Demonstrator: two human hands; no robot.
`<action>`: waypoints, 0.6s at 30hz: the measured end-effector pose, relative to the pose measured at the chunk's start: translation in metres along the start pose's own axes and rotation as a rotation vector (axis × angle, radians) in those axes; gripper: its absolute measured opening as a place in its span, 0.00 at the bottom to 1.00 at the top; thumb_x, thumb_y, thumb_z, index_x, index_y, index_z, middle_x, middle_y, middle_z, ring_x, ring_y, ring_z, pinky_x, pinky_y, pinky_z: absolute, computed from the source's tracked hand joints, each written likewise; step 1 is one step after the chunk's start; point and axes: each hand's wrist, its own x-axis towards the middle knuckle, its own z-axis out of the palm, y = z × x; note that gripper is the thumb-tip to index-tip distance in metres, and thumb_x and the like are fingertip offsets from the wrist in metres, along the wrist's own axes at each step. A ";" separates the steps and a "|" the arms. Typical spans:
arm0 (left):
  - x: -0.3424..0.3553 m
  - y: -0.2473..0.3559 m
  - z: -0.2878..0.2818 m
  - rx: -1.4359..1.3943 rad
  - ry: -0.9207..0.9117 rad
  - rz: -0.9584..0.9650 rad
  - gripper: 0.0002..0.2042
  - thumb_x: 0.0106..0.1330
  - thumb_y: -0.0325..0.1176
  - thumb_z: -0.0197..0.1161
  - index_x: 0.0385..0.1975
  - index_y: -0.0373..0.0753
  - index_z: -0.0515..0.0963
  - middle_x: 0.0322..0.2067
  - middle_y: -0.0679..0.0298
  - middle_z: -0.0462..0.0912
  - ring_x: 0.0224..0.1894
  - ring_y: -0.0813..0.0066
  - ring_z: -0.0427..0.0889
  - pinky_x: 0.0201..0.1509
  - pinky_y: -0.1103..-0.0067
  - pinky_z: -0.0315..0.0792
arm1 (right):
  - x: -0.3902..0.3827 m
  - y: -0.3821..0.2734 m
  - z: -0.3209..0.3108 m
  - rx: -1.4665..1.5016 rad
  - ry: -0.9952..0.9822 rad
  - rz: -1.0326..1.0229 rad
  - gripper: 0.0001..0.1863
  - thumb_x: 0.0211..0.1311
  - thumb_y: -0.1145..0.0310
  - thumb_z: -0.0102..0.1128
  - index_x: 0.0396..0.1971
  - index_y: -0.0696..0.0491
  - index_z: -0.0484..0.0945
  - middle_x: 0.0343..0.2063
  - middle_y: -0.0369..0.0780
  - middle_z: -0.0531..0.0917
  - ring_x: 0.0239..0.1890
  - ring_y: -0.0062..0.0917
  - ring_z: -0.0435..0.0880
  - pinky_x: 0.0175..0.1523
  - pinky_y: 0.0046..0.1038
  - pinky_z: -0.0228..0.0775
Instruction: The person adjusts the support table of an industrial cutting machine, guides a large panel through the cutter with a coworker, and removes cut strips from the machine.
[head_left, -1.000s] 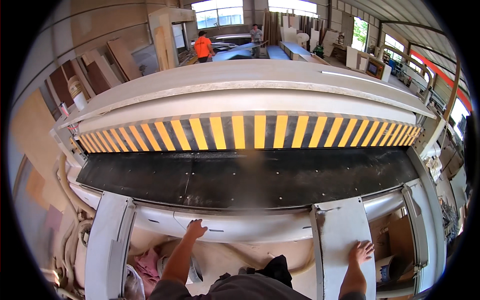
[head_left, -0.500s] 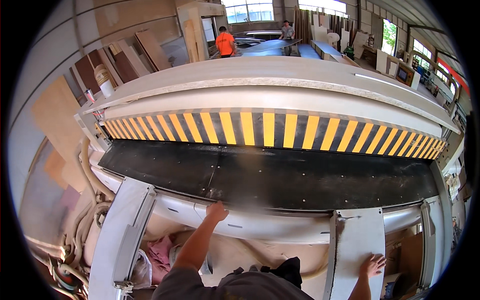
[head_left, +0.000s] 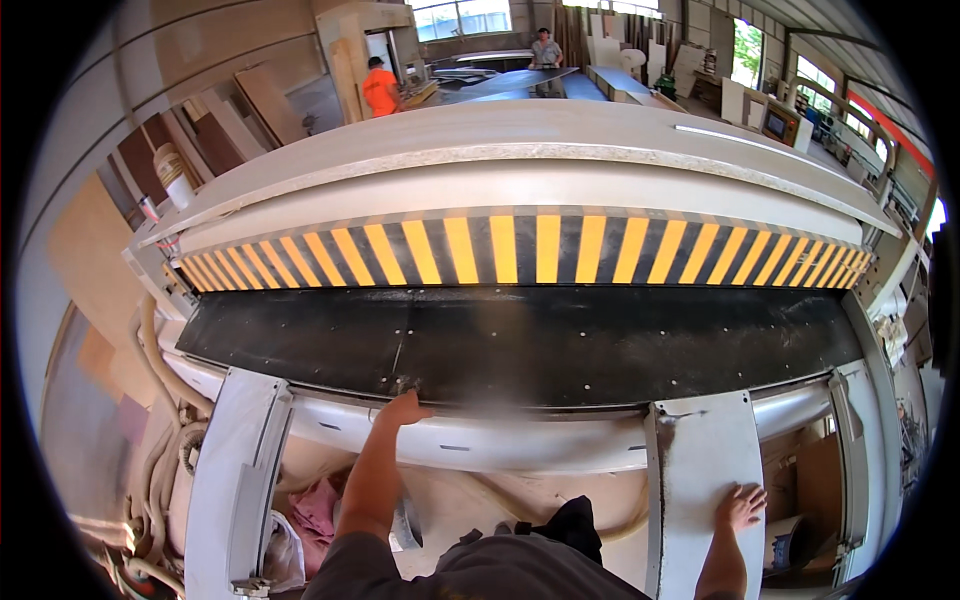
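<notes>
My left hand [head_left: 406, 408] reaches to the front edge of the long black bed [head_left: 560, 345], its fingers curled together at the edge; what they grip, if anything, is hard to make out. My right hand [head_left: 741, 506] rests with fingers spread on the white metal support plate [head_left: 705, 450] at the lower right. A long yellow-and-black striped beam [head_left: 515, 248] runs across the back of the bed, under a pale machine top [head_left: 560, 135].
A second white support [head_left: 225, 480] is at left, beside hoses [head_left: 160, 420]. Pink cloth [head_left: 310, 510] lies below. Behind the machine are a person in orange [head_left: 380, 92], another in grey [head_left: 545, 55], blue sheets [head_left: 500, 85] and leaning boards [head_left: 270, 105]. A white pillar-like container [head_left: 175, 183] stands on the left end.
My left hand has moved forward and up from the white front part to the black bed's edge. My right hand stays on the plate. The view has shifted slightly.
</notes>
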 end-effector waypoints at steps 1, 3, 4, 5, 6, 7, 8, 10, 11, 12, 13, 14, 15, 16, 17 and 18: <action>0.001 0.000 -0.003 0.004 -0.007 0.011 0.48 0.60 0.54 0.71 0.68 0.19 0.61 0.59 0.29 0.77 0.59 0.38 0.82 0.62 0.59 0.76 | -0.004 -0.001 -0.005 -0.003 -0.012 0.000 0.40 0.80 0.37 0.29 0.82 0.45 0.44 0.83 0.37 0.44 0.84 0.35 0.41 0.80 0.57 0.39; -0.001 0.005 -0.012 -0.103 -0.154 -0.016 0.53 0.59 0.55 0.72 0.72 0.19 0.55 0.62 0.32 0.76 0.59 0.47 0.84 0.64 0.63 0.75 | -0.008 0.004 -0.009 -0.007 -0.020 0.014 0.40 0.80 0.37 0.29 0.82 0.45 0.44 0.83 0.37 0.43 0.84 0.35 0.41 0.81 0.57 0.38; -0.002 0.008 -0.016 -0.157 -0.224 -0.036 0.55 0.58 0.55 0.72 0.74 0.19 0.52 0.63 0.34 0.75 0.59 0.51 0.85 0.64 0.64 0.75 | -0.010 0.005 -0.011 -0.006 -0.026 0.004 0.40 0.80 0.37 0.28 0.83 0.45 0.44 0.83 0.37 0.43 0.84 0.35 0.40 0.81 0.57 0.38; -0.004 0.013 -0.022 -0.161 -0.284 -0.064 0.57 0.59 0.56 0.73 0.75 0.20 0.48 0.64 0.37 0.75 0.60 0.56 0.85 0.62 0.65 0.77 | -0.010 0.006 -0.012 -0.001 -0.029 0.006 0.40 0.80 0.37 0.28 0.83 0.45 0.43 0.83 0.37 0.43 0.84 0.34 0.40 0.81 0.56 0.37; 0.001 0.015 -0.024 -0.154 -0.294 -0.058 0.57 0.59 0.56 0.73 0.75 0.20 0.48 0.64 0.37 0.75 0.60 0.56 0.85 0.62 0.65 0.77 | -0.011 0.007 -0.013 -0.006 -0.032 0.017 0.40 0.80 0.37 0.28 0.83 0.45 0.43 0.83 0.37 0.43 0.84 0.34 0.40 0.81 0.56 0.37; 0.002 0.007 -0.024 -0.193 -0.331 -0.084 0.58 0.61 0.57 0.72 0.76 0.20 0.45 0.65 0.38 0.74 0.60 0.56 0.85 0.61 0.65 0.77 | -0.011 0.002 -0.015 0.002 -0.029 0.003 0.40 0.80 0.37 0.28 0.83 0.45 0.43 0.83 0.37 0.43 0.84 0.35 0.40 0.81 0.56 0.38; 0.002 0.000 -0.021 -0.231 -0.374 -0.108 0.59 0.62 0.58 0.72 0.76 0.21 0.43 0.66 0.39 0.73 0.60 0.56 0.85 0.60 0.65 0.78 | -0.012 0.002 -0.016 0.006 -0.028 -0.007 0.40 0.80 0.37 0.28 0.83 0.45 0.43 0.83 0.38 0.43 0.84 0.35 0.40 0.81 0.56 0.38; 0.007 -0.005 -0.020 -0.250 -0.409 -0.115 0.58 0.63 0.58 0.71 0.76 0.21 0.42 0.67 0.41 0.73 0.60 0.56 0.85 0.61 0.66 0.78 | -0.014 -0.001 -0.019 0.013 -0.025 -0.013 0.40 0.80 0.38 0.29 0.83 0.45 0.43 0.83 0.38 0.43 0.84 0.36 0.40 0.81 0.56 0.38; 0.009 0.000 -0.025 -0.257 -0.422 -0.113 0.58 0.63 0.58 0.71 0.76 0.21 0.42 0.66 0.41 0.74 0.60 0.57 0.86 0.61 0.66 0.78 | -0.012 0.000 -0.018 0.018 -0.018 -0.009 0.40 0.80 0.38 0.30 0.82 0.45 0.44 0.83 0.38 0.43 0.84 0.36 0.40 0.81 0.57 0.38; 0.009 0.005 -0.028 -0.264 -0.434 -0.111 0.58 0.64 0.57 0.71 0.76 0.21 0.42 0.66 0.42 0.74 0.59 0.57 0.86 0.61 0.67 0.77 | -0.011 0.002 -0.015 0.024 -0.010 -0.007 0.40 0.80 0.38 0.30 0.82 0.45 0.44 0.83 0.38 0.44 0.84 0.36 0.40 0.81 0.57 0.38; 0.008 0.012 -0.032 -0.247 -0.448 -0.109 0.57 0.64 0.56 0.71 0.76 0.20 0.42 0.66 0.43 0.74 0.58 0.60 0.87 0.62 0.67 0.77 | -0.008 0.004 -0.012 0.011 -0.015 0.004 0.40 0.80 0.38 0.30 0.82 0.45 0.44 0.83 0.38 0.44 0.84 0.36 0.40 0.81 0.57 0.38; 0.007 0.013 -0.033 -0.242 -0.462 -0.110 0.57 0.64 0.56 0.71 0.76 0.20 0.42 0.66 0.43 0.74 0.58 0.60 0.87 0.62 0.67 0.77 | -0.006 0.005 -0.009 0.021 -0.004 -0.002 0.40 0.80 0.38 0.30 0.82 0.45 0.45 0.83 0.38 0.44 0.84 0.36 0.40 0.81 0.58 0.38; 0.006 0.014 -0.034 -0.226 -0.449 -0.114 0.56 0.65 0.54 0.70 0.76 0.21 0.41 0.66 0.44 0.74 0.58 0.61 0.87 0.62 0.68 0.77 | -0.005 0.007 -0.006 0.032 0.007 -0.008 0.40 0.80 0.38 0.30 0.82 0.45 0.45 0.83 0.38 0.44 0.84 0.36 0.40 0.81 0.58 0.38; 0.005 0.014 -0.035 -0.208 -0.436 -0.118 0.56 0.65 0.53 0.70 0.77 0.21 0.40 0.67 0.45 0.74 0.58 0.63 0.87 0.62 0.69 0.77 | -0.004 0.006 -0.004 0.023 0.001 0.000 0.40 0.80 0.38 0.30 0.82 0.45 0.45 0.83 0.38 0.44 0.84 0.36 0.40 0.81 0.58 0.38; 0.002 0.016 -0.038 -0.218 -0.441 -0.133 0.56 0.66 0.50 0.69 0.78 0.23 0.38 0.70 0.45 0.71 0.57 0.65 0.88 0.64 0.70 0.76 | -0.004 0.005 -0.004 0.029 0.007 -0.007 0.40 0.80 0.38 0.30 0.82 0.44 0.45 0.83 0.38 0.45 0.84 0.36 0.40 0.81 0.58 0.38; 0.001 0.017 -0.037 -0.212 -0.453 -0.131 0.56 0.66 0.50 0.69 0.78 0.23 0.38 0.70 0.45 0.71 0.57 0.65 0.88 0.64 0.70 0.76 | -0.004 0.006 -0.005 0.035 0.013 -0.015 0.40 0.79 0.38 0.31 0.82 0.44 0.46 0.83 0.38 0.45 0.84 0.36 0.40 0.81 0.59 0.38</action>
